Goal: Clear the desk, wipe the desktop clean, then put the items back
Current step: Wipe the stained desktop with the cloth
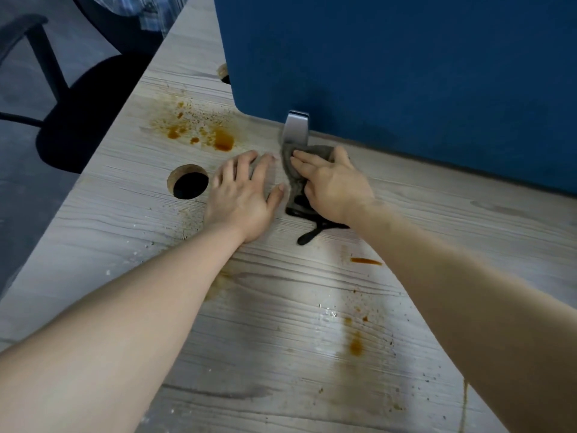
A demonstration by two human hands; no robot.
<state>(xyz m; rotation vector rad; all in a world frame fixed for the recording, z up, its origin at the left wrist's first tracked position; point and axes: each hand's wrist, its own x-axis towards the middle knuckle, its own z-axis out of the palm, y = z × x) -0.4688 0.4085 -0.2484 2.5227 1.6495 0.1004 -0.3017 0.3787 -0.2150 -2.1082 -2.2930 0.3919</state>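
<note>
Running diagonally from upper left to lower left: the worktop's (281, 307) left edge, with a dark office chair (78, 114) standing just beyond it on the floor. Closing off the far side: a blue partition panel (406, 64), standing on a grey metal bracket (295, 128) bolted near its lower corner. Leaving bare wood-grain surface toward the near right, between the two forearms.

Lying flat on the worktop, palm down, fingers straight and spread: the left hand (243, 195), holding nothing, its grip wide open, just right of a round cable hole (189, 185). Pressing a grey cloth (295, 179) against the surface right at the foot of the bracket: the right hand (331, 185), fingers curled over the bunched fabric, thumb tucked behind it. Trailing out from under that hand toward the near side: a dark, wet-looking tail of the cloth.

Showing beyond the left hand: a patch of orange-brown stains (203, 129) with scattered crumbs. Showing nearer: a thin orange streak (365, 261) and fainter spots (356, 345). Peeking out by the panel's left edge: a second cable hole (224, 73).
</note>
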